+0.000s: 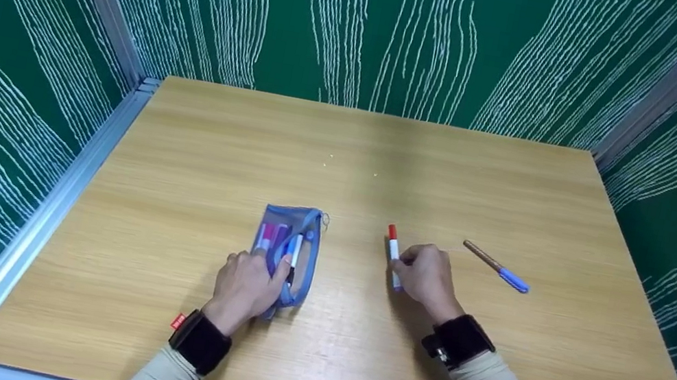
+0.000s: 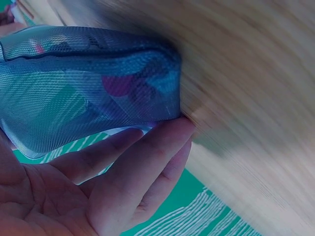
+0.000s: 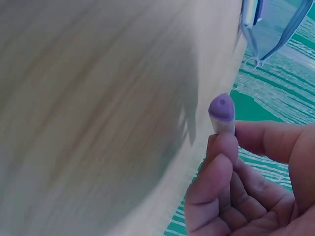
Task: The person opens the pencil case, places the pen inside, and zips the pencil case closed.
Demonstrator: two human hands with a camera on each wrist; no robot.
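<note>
A blue mesh pencil case (image 1: pixel 310 262) lies left of the middle of the table, its top open, with several markers (image 1: pixel 266 234) inside. My left hand (image 1: pixel 246 281) grips its near left side, thumb by the opening; in the left wrist view the fingers (image 2: pixel 147 162) run along the mesh. Between thumb and fingertips my right hand (image 1: pixel 428 279) pinches a white marker (image 1: pixel 394 248) with a red cap. Its purple end (image 3: pixel 222 108) points at the right wrist camera. The red cap is hidden in that view.
A pen (image 1: pixel 495 266) with a brown barrel and blue end lies right of my right hand. Tiny white specks dot the wooden table (image 1: pixel 237 130) farther back. Green walls (image 1: pixel 374 29) with white lines stand behind and at both sides. A metal rail (image 1: pixel 60 190) edges the left.
</note>
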